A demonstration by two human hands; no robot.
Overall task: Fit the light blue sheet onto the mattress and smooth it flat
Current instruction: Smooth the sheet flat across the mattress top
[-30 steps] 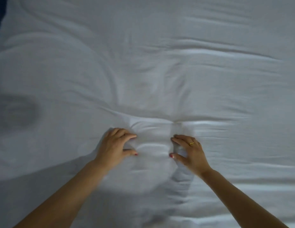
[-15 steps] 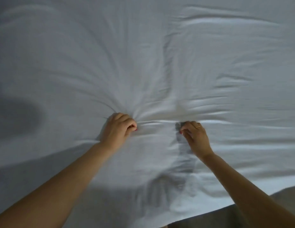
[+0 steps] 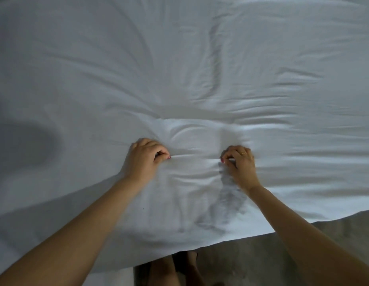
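Observation:
The light blue sheet (image 3: 179,69) covers almost the whole head view, and the mattress under it is hidden. My left hand (image 3: 144,158) pinches a fold of the sheet with curled fingers near the middle. My right hand (image 3: 240,162), wearing a ring, pinches the cloth a short way to the right. Creases fan out from both grips, and a puckered bulge lies between and above the hands. The sheet's near edge (image 3: 220,243) hangs over the side of the bed.
Grey floor (image 3: 303,254) shows at the lower right below the sheet's edge. My feet (image 3: 179,269) stand there close to the bed. A dark shadow (image 3: 25,145) falls on the sheet at the left.
Both hands went from resting spread on the sheet to pinching it, and the cloth has been drawn toward me. The sheet's near edge and the floor have come into view.

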